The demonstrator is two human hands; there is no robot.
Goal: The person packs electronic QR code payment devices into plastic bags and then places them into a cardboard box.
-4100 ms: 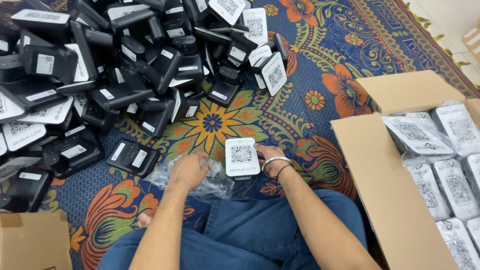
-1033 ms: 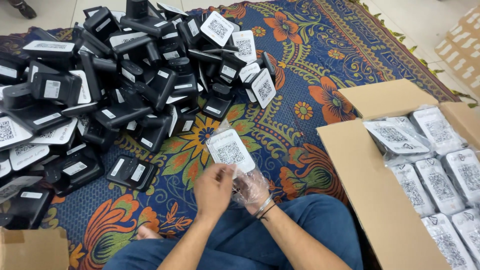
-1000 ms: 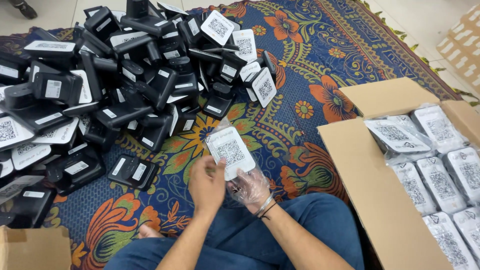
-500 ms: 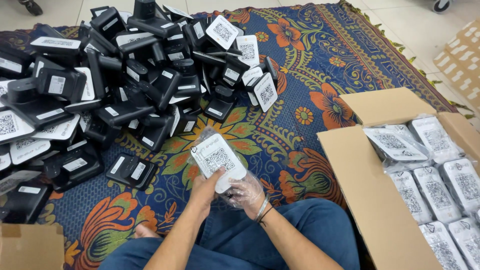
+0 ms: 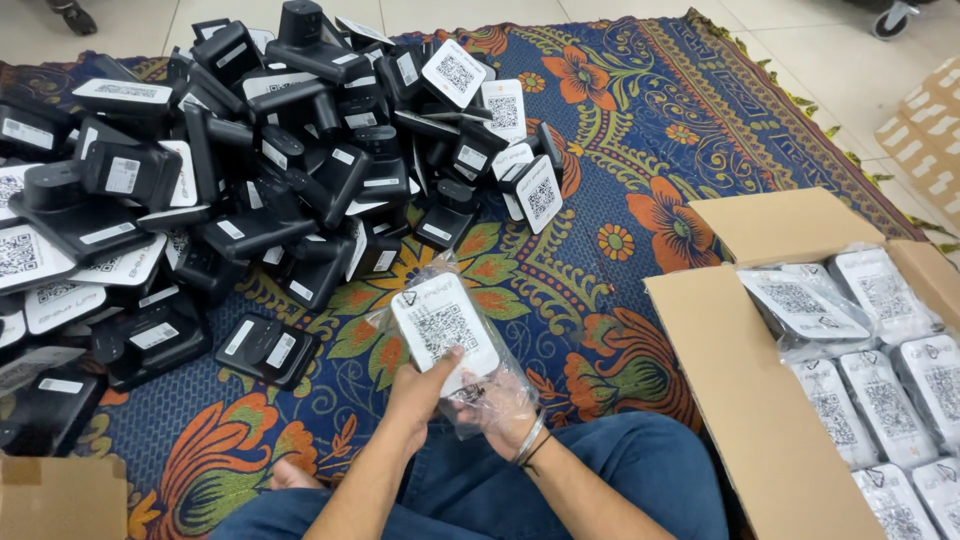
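My left hand (image 5: 420, 385) grips the lower edge of a white-faced device with a square code label (image 5: 443, 322), tilted up in front of me. A clear plastic bag (image 5: 470, 370) is wrapped around the device. My right hand (image 5: 495, 405) sits inside or behind the bag's lower part and holds it; bangles show on that wrist. Both hands are above my blue-trousered lap, over the patterned rug.
A big pile of black devices with white code labels (image 5: 250, 170) covers the rug's left half. An open cardboard box (image 5: 760, 400) at right holds several bagged devices (image 5: 800, 305). Another cardboard box corner (image 5: 60, 495) lies at lower left. The floral rug (image 5: 620, 180) stretches ahead.
The device was flat on the rug with both hands at it; now it is lifted in front of me inside the clear bag, and it has shifted left over the last second.
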